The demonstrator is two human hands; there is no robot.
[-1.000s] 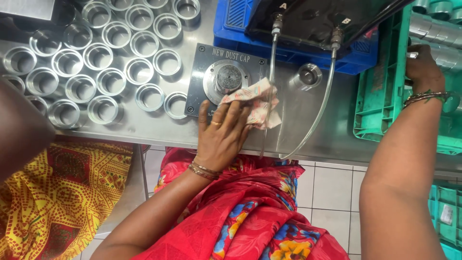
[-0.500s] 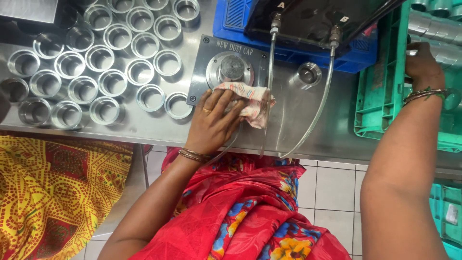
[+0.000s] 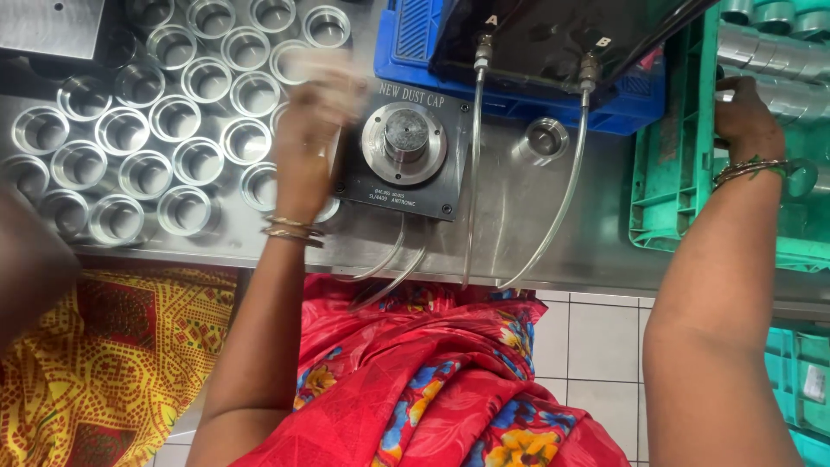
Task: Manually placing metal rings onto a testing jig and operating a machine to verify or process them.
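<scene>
**Cloth up over the cups, other hand in the crate**

The left hand (image 3: 304,138) hovers above the bench (image 3: 519,233), blurred, with a pale cloth (image 3: 324,73) bunched at its fingers; they look closed around the cloth, though the blur hides exactly how tightly. The hand sits over the edge of the rows of shiny metal cups (image 3: 130,130), just left of the dark fixture plate (image 3: 406,156) with its round steel post (image 3: 405,138). Over on the other side, the right hand (image 3: 743,117) reaches into the green crate (image 3: 674,164); its fingers are curled down among the metal parts there, and I cannot tell whether they have hold of one.

To do this well, I would judge: keep the cloth gathered so no loose corner drags across the open cups or snags the clear tubes (image 3: 475,173) running down from the black box (image 3: 553,35). Move the left hand high enough to clear the cup rims. On the right, lift one part cleanly, without knocking its neighbours.
</scene>
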